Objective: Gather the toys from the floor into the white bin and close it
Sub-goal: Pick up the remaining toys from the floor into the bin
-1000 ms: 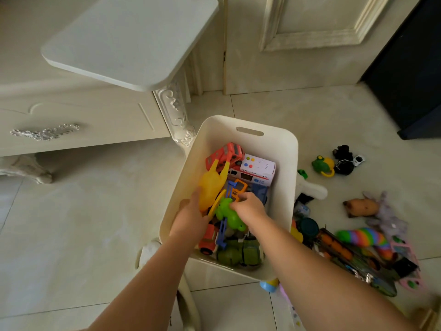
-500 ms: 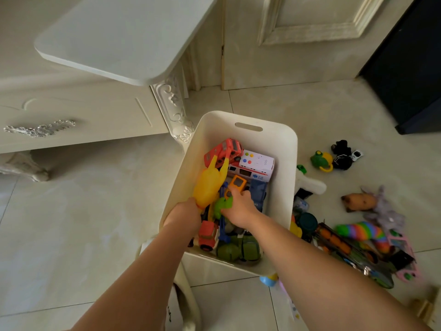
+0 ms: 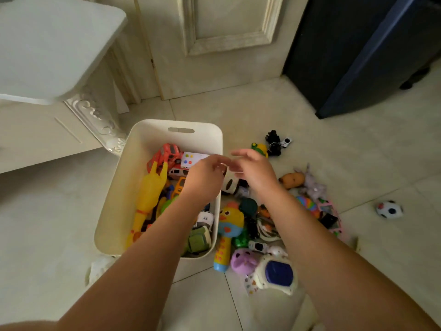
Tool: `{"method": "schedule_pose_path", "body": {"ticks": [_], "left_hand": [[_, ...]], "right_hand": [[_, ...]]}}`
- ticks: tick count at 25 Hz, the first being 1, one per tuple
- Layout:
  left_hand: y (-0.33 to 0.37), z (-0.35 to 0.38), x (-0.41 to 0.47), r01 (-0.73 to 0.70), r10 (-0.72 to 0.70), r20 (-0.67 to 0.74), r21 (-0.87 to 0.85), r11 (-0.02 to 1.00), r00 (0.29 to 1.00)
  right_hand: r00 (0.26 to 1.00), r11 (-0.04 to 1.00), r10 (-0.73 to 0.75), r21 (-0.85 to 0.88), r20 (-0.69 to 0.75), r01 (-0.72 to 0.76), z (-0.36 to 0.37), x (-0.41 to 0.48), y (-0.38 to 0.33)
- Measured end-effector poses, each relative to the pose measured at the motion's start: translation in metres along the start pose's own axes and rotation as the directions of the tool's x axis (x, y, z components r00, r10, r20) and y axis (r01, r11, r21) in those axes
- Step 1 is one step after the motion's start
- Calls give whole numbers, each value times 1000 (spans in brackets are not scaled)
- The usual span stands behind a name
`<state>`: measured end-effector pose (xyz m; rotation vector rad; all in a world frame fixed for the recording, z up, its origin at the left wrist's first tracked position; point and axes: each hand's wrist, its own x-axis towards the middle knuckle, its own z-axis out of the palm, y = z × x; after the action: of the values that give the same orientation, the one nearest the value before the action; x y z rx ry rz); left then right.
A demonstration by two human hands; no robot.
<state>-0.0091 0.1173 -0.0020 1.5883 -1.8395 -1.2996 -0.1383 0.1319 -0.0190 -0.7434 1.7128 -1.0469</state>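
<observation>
Both hands hover empty near the bin's right wall: the left hand [image 3: 205,177] is over the bin with its grip loosely curled on nothing, the right hand [image 3: 254,172] just beyond the rim with fingers spread and open, the two almost touching at the fingertips. Under the left hand sits the bin [image 3: 148,137], a smooth white plastic tub with rounded corners and a slot handle in its far wall, lidless and about half full. Inside it a long yellow rubber chicken [image 3: 149,192] lies along the left side, a red plastic bus [image 3: 167,155] sits at the far end next to a white box [image 3: 191,160] with coloured dots, and a blocky green truck [image 3: 199,240] fills the near right corner. To the right of the bin, toys lie heaped on the glossy pale floor tiles [image 3: 298,115]: a yellow and blue duck-shaped microphone [image 3: 228,229] against the bin wall, a rounded purple toy [image 3: 242,261], a white gadget with a dark blue panel [image 3: 276,274], a ribbed rainbow piece [image 3: 307,205], a brown plush [image 3: 291,180] and a grey plush [image 3: 313,186]. A small ball [image 3: 389,209] sits apart at the far right. A carved cream cabinet [image 3: 95,115] stands at the left.
</observation>
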Motion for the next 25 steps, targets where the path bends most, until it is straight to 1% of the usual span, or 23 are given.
{"method": "schedule_pose_path", "body": {"ticks": [3, 4, 5, 7, 9, 10, 11, 12, 13, 14, 15, 16, 17, 18, 19, 20, 21, 22, 23, 24, 25], "left_hand": [[3, 38, 6, 95, -80, 128, -117, 989, 989], [2, 50, 7, 127, -100, 174, -146, 981, 980], [-1, 62, 9, 153, -121, 207, -148, 977, 971], [-7, 83, 15, 192, -171, 228, -69, 979, 958], [-14, 97, 21, 273, -270, 192, 14, 962, 944], [-18, 101, 23, 333, -331, 180, 21, 943, 926], [-22, 105, 26, 376, -373, 174, 20, 927, 911], [-25, 108, 29, 409, -407, 188, 31, 912, 894], [-28, 111, 32, 434, -433, 202, 40, 900, 878], [-33, 114, 38, 460, -459, 199, 41, 887, 866], [-35, 115, 43, 479, -477, 180, 33, 877, 860], [-38, 116, 49, 489, -489, 170, 46, 871, 856], [-41, 116, 54, 483, -487, 180, 65, 873, 855], [-44, 116, 58, 469, -477, 191, 90, 879, 858], [-43, 114, 59, 454, -465, 199, 97, 886, 863], [-42, 113, 59, 443, -453, 205, 98, 891, 868], [-41, 112, 59, 419, -431, 204, 98, 902, 879], [-37, 111, 57, 380, -396, 211, 112, 918, 894], [-32, 109, 53, 310, -332, 242, 124, 943, 912], [-28, 107, 50, 221, -251, 299, 131, 967, 921], [-24, 103, 46, 132, -168, 354, 124, 984, 920]], "right_hand": [[984, 984, 176, 25, -32, -175, -63, 10, 38], [973, 974, 225, 0, -53, -225, -79, 13, 56], [961, 962, 264, -48, -77, -268, -90, 17, 77], [949, 930, 301, -192, -89, -313, -102, 20, 116], [957, 903, 289, -333, 2, -272, -97, 20, 142], [967, 894, 244, -402, 71, -196, -90, 20, 150], [977, 866, 169, -494, 133, -83, -82, 22, 157], [977, 793, 96, -607, 189, 39, -73, 26, 162], [973, 677, 41, -723, 227, 140, -65, 30, 167], [970, 547, 14, -814, 242, 195, -58, 34, 169], [971, 439, 5, -873, 238, 212, -52, 39, 171], [975, 369, -13, -905, 220, 209, -49, 39, 172], [978, 338, -37, -918, 207, 207, -46, 41, 176], [977, 341, -70, -916, 200, 212, -45, 40, 174], [977, 380, -83, -900, 196, 213, -45, 42, 174], [978, 452, -79, -868, 191, 206, -46, 43, 170], [982, 561, -69, -807, 177, 185, -49, 44, 165], [989, 709, -56, -692, 134, 134, -53, 44, 156], [997, 843, -21, -534, 74, 57, -57, 42, 142], [999, 930, 33, -366, 42, -16, -59, 39, 128], [995, 968, 85, -240, 60, -68, -62, 36, 113]]}}
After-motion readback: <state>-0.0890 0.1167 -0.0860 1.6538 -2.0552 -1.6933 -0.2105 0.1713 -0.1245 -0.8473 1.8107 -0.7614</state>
